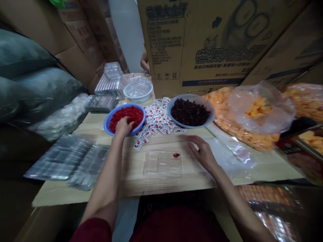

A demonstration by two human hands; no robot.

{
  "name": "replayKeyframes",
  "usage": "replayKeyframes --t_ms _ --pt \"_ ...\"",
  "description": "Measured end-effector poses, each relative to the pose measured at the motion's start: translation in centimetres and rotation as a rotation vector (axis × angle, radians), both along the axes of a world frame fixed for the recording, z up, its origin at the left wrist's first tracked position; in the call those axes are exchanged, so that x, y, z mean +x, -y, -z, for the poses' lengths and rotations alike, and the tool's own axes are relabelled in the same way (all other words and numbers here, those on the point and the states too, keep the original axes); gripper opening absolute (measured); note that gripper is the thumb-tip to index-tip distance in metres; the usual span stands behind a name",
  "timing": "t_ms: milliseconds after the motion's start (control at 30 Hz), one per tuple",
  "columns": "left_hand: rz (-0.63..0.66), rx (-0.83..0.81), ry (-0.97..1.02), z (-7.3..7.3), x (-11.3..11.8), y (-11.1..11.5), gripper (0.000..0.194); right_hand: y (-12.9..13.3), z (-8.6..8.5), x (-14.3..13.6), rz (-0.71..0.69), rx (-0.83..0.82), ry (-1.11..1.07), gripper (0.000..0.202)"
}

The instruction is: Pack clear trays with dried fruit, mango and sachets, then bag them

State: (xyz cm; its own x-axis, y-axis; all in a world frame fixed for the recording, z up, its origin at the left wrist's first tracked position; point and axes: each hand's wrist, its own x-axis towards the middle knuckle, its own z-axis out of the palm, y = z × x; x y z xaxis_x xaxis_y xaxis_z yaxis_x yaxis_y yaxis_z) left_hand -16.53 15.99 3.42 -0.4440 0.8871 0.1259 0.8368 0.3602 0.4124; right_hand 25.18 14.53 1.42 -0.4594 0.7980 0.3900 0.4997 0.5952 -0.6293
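Note:
My left hand (123, 126) reaches into a blue bowl (107, 125) of small red pieces (132, 114); its fingertips are down among them, and what they hold is too small to make out. My right hand (200, 149) hovers over the wooden table, right of a clear compartment tray (163, 163), its fingers apart and nothing in them. One red and one dark piece (176, 155) lie in the tray's upper right. Small white-and-red packets (157, 116) are heaped between the blue bowl and a pale bowl (211, 109) of dark pieces (190, 112).
Stacked clear trays (59, 158) lie at the left, with more (109, 84) behind. A white bowl (138, 98) holds clear containers. Bags of orange pieces (242, 127) fill the right side. Large cartons (189, 43) stand behind; another person's arm (144, 62) shows beside them.

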Motion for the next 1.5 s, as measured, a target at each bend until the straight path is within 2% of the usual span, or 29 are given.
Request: replayKeyframes --t_ms 67,167,333,467,533,600,667,733,800,900,1000,1133,1200,1267,1367,1500 --pt "0.04 -0.082 0.043 0.5 -0.8 -2.2 0.026 -2.9 -1.3 0.6 0.086 0.031 -0.021 0.025" --pt "0.072 -0.075 0.062 1.5 -0.9 -3.0 0.013 -8.4 -1.8 0.8 0.218 0.02 0.001 0.022" --pt "0.035 0.052 0.067 2.0 -0.7 -2.1 0.01 -17.0 0.1 -2.5 0.283 -0.117 0.225 0.016" --pt "-0.041 0.228 0.083 0.9 -0.1 -1.5 0.02 -20.2 2.1 -5.4 0.317 -0.178 0.249 0.013" --pt "-0.052 0.327 0.113 0.5 1.6 -0.4 0.027 -20.5 2.4 -5.6 0.335 -0.184 0.248 0.011" --pt "-0.005 0.376 0.176 0.7 4.8 1.6 0.031 -20.0 2.2 -5.0 0.351 -0.171 0.237 0.009" --pt "0.115 0.341 0.28 1.5 9.3 4.5 0.025 -18.7 1.8 -3.7 0.338 -0.116 0.164 0.009" --pt "0.329 0.234 0.455 2.6 14.2 7.6 0.016 -16.9 1.5 -2.3 0.295 -0.063 0.034 0.011" --pt "0.475 0.14 0.602 3.9 18.1 10.2 0.013 -15.2 1.6 -1.0 0.25 -0.057 -0.097 0.018" --pt "0.603 0.072 0.59 5.4 21.2 12.6 0.011 -13.9 2.3 0.1 0.26 -0.108 -0.171 0.023" --pt "0.665 0.102 0.43 6.2 21.4 13.3 0.013 -14.1 2.2 0.3 0.296 -0.153 -0.141 0.012" --pt "0.581 0.19 0.327 5.9 20.8 11.7 0.017 -12.8 0.4 -0.2 0.266 -0.114 -0.238 0.005" --pt "0.579 0.182 0.297 5.7 20.9 10.1 0.016 -10.5 -0.4 -0.3 0.223 -0.1 -0.315 0.009" --pt "0.638 0.128 0.26 5.7 21.0 8.4 0.012 -7.3 -0.5 -0.1 0.186 -0.141 -0.353 0.013" --pt "0.713 0.051 0.248 5.6 20.8 6.8 0.007 -2.5 0.6 0.6 0.168 -0.257 -0.362 0.017" --pt "0.659 0.065 0.259 4.8 19.6 6.9 0.01 2.4 2.6 1.6 0.193 -0.42 -0.349 0.019"
